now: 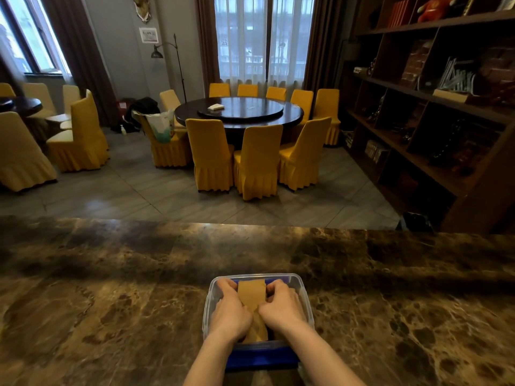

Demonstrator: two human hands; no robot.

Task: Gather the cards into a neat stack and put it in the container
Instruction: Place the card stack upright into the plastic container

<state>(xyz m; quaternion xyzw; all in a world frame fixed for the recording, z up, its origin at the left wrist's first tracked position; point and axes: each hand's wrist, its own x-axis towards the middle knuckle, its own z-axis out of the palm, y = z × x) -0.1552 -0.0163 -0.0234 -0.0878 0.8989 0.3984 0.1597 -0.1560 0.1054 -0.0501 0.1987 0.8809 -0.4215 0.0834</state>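
Note:
A clear plastic container (302, 295) with blue clips sits on the marble counter near its front edge. Inside it lies a tan stack of cards (250, 295), running lengthwise away from me. My left hand (230, 310) grips the stack's left side and my right hand (281, 305) grips its right side, both hands down inside the container. The hands hide the middle of the stack; its far end and a bit of its near end show.
The brown marble counter (111, 288) stretches left and right of the container. Beyond its far edge are a round dark table (239, 110) with yellow chairs and a dark shelf unit (432, 107) at the right.

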